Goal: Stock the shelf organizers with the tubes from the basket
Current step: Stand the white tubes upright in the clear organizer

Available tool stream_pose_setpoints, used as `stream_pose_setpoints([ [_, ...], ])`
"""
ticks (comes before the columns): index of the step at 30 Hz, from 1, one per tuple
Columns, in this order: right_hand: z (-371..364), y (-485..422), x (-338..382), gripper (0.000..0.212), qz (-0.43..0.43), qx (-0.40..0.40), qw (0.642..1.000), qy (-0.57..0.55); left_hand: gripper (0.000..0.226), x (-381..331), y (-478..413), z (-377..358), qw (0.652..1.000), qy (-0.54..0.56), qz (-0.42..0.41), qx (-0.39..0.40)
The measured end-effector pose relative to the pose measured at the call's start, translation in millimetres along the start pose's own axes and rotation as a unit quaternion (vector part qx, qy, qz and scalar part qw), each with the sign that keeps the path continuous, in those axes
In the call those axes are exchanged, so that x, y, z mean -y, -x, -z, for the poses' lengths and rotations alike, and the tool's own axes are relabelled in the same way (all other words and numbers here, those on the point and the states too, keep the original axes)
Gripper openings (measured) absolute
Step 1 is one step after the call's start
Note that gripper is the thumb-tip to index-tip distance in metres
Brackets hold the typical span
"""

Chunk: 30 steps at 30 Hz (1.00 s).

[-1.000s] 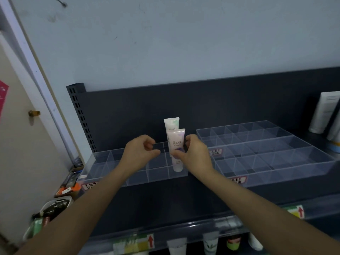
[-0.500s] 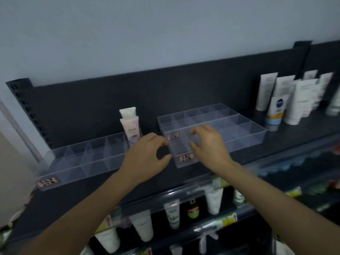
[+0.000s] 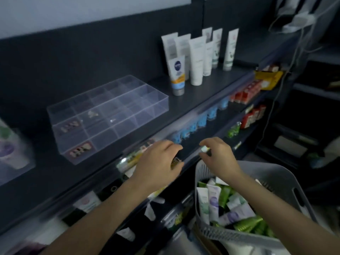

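**Item:** tubes point(image 3: 213, 201), assorted white, lilac and green, heaped loose in grey basket point(image 3: 296, 192) at 5 o'clock of view.
**Handling (judged):** light, soft-walled, slick plastic, stiff at cap end. Take hold mid-body or at cap shoulder. Flat crimped tail likely to slip. Heap tangled, so lift singly.
**Destination:** clear organizer point(image 3: 108, 115) on shelf, at 10 o'clock from hands.
**Left hand** point(image 3: 158, 161): fingers loosely curled, holding nothing, over shelf edge.
**Right hand** point(image 3: 219, 157): loosely curled over basket's 12 o'clock rim, nothing seen in grip.
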State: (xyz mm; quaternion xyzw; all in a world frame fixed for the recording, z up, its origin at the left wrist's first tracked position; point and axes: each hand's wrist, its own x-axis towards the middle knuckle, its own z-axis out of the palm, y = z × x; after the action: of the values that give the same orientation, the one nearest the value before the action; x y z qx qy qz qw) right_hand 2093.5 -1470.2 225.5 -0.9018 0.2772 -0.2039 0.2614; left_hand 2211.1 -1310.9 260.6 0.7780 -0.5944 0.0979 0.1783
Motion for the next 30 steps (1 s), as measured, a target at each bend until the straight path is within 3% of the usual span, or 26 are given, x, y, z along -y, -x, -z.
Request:
stream_pose_setpoints([
  [8,1.2,38.5,-131.2,0.028,-0.154,0.054,0.986,0.043,0.040,-43.6,-30.1,-106.8,0.991,0.040,-0.018,0.129],
  [12,-10.4,61.6,-186.7,0.019,-0.201,0.103,0.973,0.051,0.039,-58.9,-38.8,-155.4,0.976,0.055,0.004,0.212],
  [17,-28.6,78.9,-237.8,0.027,-0.260,0.199,0.943,0.063,0.040,-65.9,-45.1,-209.3,0.949,0.051,0.046,0.308],
  [22,-44.9,84.5,-262.2,0.008,-0.303,0.270,0.911,0.074,0.029,-62.5,-49.2,-257.0,0.925,0.026,0.072,0.372],
  [27,-59.9,92.8,-271.0,0.009,-0.330,0.271,0.903,0.051,0.025,-56.2,-50.4,-297.7,0.912,0.029,0.084,0.401],
  [30,-60.4,93.0,-280.9,0.011,-0.323,0.187,0.927,0.045,0.025,-51.8,-54.6,-314.4,0.912,0.028,0.090,0.400],
])
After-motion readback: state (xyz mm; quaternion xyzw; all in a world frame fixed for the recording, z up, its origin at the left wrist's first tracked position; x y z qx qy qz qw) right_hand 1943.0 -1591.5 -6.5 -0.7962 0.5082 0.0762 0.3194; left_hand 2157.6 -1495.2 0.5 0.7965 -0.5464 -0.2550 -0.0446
